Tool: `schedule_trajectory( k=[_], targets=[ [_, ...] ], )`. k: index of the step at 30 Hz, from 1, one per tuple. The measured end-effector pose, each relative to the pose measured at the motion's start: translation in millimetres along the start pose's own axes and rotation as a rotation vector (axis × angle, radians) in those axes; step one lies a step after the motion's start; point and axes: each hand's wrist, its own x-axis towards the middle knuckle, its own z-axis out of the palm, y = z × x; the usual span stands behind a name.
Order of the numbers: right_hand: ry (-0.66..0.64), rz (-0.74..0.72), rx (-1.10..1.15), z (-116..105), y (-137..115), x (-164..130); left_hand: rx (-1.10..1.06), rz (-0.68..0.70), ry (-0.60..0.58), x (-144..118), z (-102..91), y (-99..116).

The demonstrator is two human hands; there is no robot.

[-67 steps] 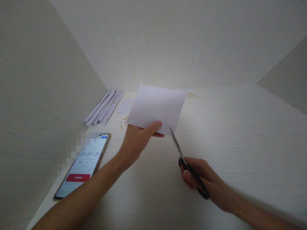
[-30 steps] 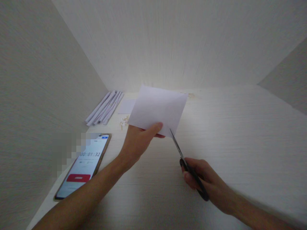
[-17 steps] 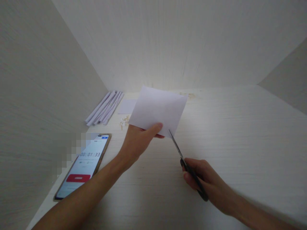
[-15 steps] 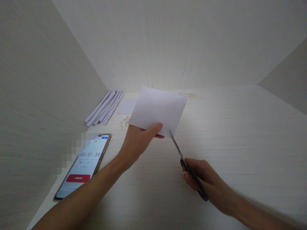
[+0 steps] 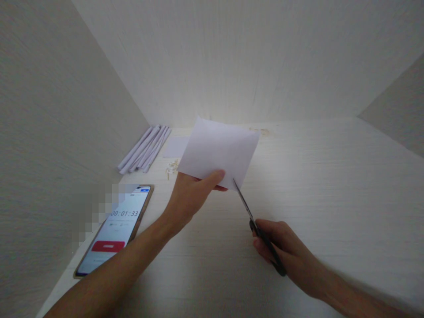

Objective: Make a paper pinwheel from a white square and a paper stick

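One white rectangular paper sheet is pinched by the left hand above the pale wooden counter, its long axis running left-right. The right hand grips one pair of black-handled scissors, blades pointing up-left at the sheet's lower edge. One phone lies nearby.

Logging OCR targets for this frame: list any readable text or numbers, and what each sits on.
"00:01:33" – timer digits on the phone screen, lying on the desk.
Red button and small lines on that screen: too blurred to read.
Sheet of paper in the left hand: blank.
Scissors in the right hand: no marking visible.
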Motion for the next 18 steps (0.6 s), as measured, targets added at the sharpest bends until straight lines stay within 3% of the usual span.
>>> schedule_trajectory(
  k=[18],
  targets=[
    [0.007,0.028,0.003,0.7,-0.3,-0.3,-0.001,0.003,-0.007,-0.7,0.0,0.4]
  ],
)
